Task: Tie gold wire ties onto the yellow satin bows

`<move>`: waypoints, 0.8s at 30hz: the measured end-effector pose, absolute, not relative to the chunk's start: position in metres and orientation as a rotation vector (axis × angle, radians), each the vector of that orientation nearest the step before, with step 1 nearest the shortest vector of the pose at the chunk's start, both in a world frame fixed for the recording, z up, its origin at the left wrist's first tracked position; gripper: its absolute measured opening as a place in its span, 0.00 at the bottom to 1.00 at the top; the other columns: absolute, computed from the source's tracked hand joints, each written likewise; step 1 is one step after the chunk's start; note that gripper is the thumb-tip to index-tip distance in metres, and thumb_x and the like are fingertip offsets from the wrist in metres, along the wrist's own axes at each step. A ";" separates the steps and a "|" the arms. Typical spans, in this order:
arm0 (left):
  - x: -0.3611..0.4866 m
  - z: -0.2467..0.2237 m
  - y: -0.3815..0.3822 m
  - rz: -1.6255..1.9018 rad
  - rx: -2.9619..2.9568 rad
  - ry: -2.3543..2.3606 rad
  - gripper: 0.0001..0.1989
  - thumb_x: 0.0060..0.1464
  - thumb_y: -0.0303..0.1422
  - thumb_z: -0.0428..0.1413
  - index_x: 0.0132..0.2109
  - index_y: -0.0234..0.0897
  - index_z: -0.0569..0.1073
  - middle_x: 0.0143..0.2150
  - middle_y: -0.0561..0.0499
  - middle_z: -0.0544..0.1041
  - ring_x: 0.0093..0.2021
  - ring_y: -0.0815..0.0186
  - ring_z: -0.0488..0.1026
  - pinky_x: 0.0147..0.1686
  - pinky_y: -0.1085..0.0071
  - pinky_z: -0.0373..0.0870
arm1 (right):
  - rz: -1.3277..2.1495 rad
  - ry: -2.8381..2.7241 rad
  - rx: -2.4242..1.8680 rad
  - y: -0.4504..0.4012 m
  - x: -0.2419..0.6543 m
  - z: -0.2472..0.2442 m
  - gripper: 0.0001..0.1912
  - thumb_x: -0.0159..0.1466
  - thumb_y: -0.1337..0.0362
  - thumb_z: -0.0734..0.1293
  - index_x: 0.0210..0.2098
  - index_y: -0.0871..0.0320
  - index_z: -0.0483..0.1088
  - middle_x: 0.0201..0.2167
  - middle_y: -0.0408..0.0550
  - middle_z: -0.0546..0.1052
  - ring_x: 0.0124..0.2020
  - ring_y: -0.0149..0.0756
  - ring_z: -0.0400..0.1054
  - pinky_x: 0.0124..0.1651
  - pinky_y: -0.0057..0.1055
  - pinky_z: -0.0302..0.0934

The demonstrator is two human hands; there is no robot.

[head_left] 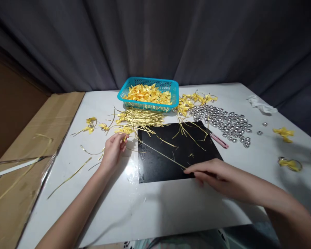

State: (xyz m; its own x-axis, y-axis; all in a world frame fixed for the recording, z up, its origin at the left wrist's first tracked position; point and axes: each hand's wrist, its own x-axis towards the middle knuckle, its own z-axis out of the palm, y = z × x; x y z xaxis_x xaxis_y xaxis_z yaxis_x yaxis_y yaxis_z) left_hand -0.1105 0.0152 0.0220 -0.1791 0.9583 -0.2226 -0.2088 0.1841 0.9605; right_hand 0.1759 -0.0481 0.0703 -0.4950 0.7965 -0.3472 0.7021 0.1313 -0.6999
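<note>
Here's a little craft corner, home or workshop unclear: white table (pixel 197 211) before grey curtains (pixel 150 41), blue basket (pixel 175 93) heaped with yellow ribbon pieces (pixel 147 94), gold strands (pixel 146 118) piled up, silvery beads (pixel 230 124) spread, pink-handled tool (pixel 219 141) beside them!

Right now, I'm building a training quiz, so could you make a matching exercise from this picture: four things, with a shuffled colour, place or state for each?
1. Basket
2. Flat sheet
3. Silver pieces
4. Right hand

A. Black
B. At one end of a thin gold strand
C. Turquoise
D. Clustered to the basket's right

Pairs: 1-C, 2-A, 3-D, 4-B
</note>
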 end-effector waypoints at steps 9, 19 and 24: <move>-0.108 0.013 0.016 1.235 0.832 1.332 0.08 0.44 0.32 0.57 0.23 0.33 0.70 0.20 0.56 0.64 0.18 0.77 0.54 0.15 0.82 0.52 | 1.612 -2.194 -1.485 -0.061 0.180 0.097 0.11 0.65 0.58 0.59 0.33 0.57 0.68 0.27 0.45 0.76 0.25 0.30 0.68 0.27 0.23 0.59; -0.106 0.012 0.015 1.210 0.836 1.317 0.08 0.44 0.32 0.57 0.22 0.32 0.71 0.19 0.56 0.63 0.17 0.77 0.54 0.15 0.82 0.52 | 2.045 -1.652 -0.932 -0.064 0.182 0.097 0.15 0.64 0.54 0.61 0.32 0.59 0.69 0.33 0.53 0.79 0.24 0.31 0.73 0.26 0.24 0.65; -0.103 0.017 0.012 1.202 0.793 1.265 0.07 0.44 0.32 0.57 0.24 0.33 0.71 0.21 0.56 0.65 0.18 0.78 0.55 0.15 0.83 0.52 | 1.876 -1.660 -1.122 -0.057 0.167 0.093 0.10 0.62 0.61 0.65 0.28 0.60 0.65 0.33 0.52 0.79 0.20 0.28 0.72 0.24 0.22 0.66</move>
State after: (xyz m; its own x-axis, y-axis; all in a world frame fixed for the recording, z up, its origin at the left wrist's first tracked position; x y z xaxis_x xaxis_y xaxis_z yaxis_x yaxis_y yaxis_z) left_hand -0.1026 0.0123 0.0167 -0.1099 0.9555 -0.2736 -0.2246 0.2443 0.9433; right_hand 0.1673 -0.0570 0.0930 -0.6012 0.7394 -0.3032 0.2107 -0.2194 -0.9526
